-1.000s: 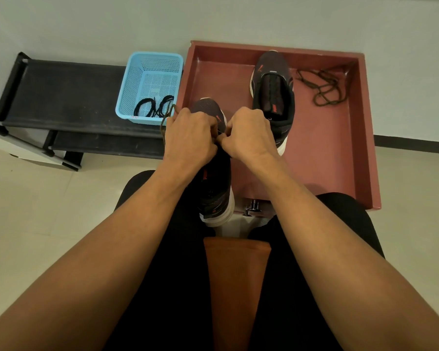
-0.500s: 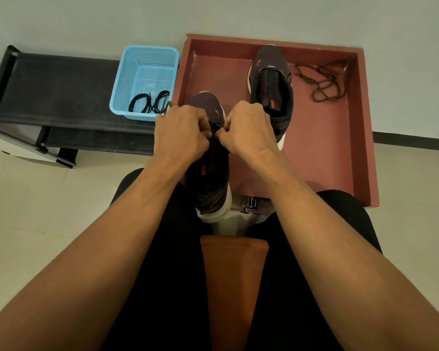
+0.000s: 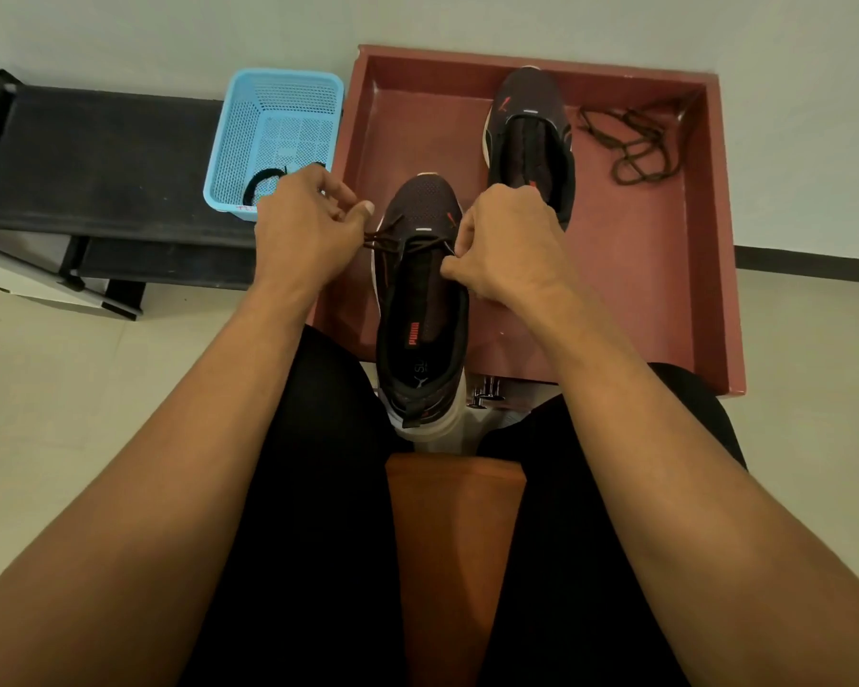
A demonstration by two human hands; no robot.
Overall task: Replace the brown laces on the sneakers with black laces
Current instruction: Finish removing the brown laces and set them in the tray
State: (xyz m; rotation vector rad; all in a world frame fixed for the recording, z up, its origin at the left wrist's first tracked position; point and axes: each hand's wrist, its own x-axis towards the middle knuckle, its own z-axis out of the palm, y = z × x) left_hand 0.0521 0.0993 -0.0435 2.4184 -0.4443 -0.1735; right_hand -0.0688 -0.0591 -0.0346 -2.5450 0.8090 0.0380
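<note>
The red tray (image 3: 705,240) sits on the floor against the wall, with a black rack (image 3: 95,151) to its left.

Near sneaker (image 3: 420,309) – dark mesh upper, white sole, red lettering on the tongue. It lies heel toward the person and toe away. The heel sits between the thighs and the toe reaches over the tray's near left part. The throat is open along most of its length.

Far sneaker (image 3: 529,136) – same colours. It stands inside the tray near the back wall, toe away, with no lace visible in it.

A blue basket (image 3: 279,101) stands on the rack, just beside the tray's left wall.

The left hand (image 3: 303,230) is at the near sneaker's left side. Its fingers are curled, and thumb and forefinger are clamped on the brown lace (image 3: 393,240). This lace crosses only the eyelets nearest the toe.

The right hand (image 3: 507,245) is at the near sneaker's right side. Its fingers are curled and pinch the upper's edge beside the lace row.

A loose brown lace (image 3: 636,146) lies tangled in the tray's far right corner.

A black lace (image 3: 264,183) lies in the basket, partly hidden by the left hand.
</note>
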